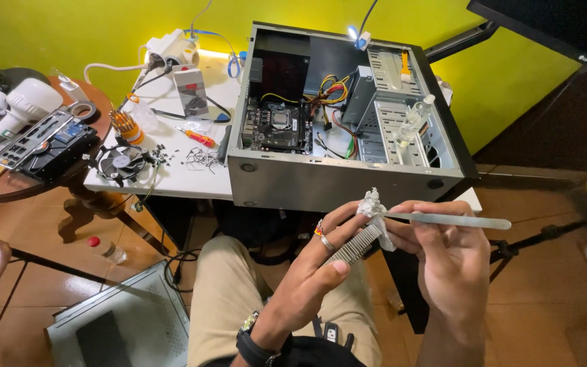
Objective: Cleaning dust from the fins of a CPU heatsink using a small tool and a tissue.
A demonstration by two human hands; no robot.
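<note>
My left hand (317,261) grips a small finned metal heatsink (356,246) in front of my lap, a ring on one finger and a watch on the wrist. My right hand (446,255) holds a flat silvery tool (453,220) whose tip carries a crumpled white tissue (373,202), pressed against the heatsink's upper end. Both hands hover just below the front edge of an open grey computer case (321,178) lying on a white table (185,173), its motherboard (276,122) and coloured cables exposed.
On the white table lie a cooler fan (121,163), loose screws (202,158), a red-handled screwdriver (198,138) and a bit set (125,126). A clear bottle (412,122) rests in the case. A case side panel (127,323) lies on the floor left.
</note>
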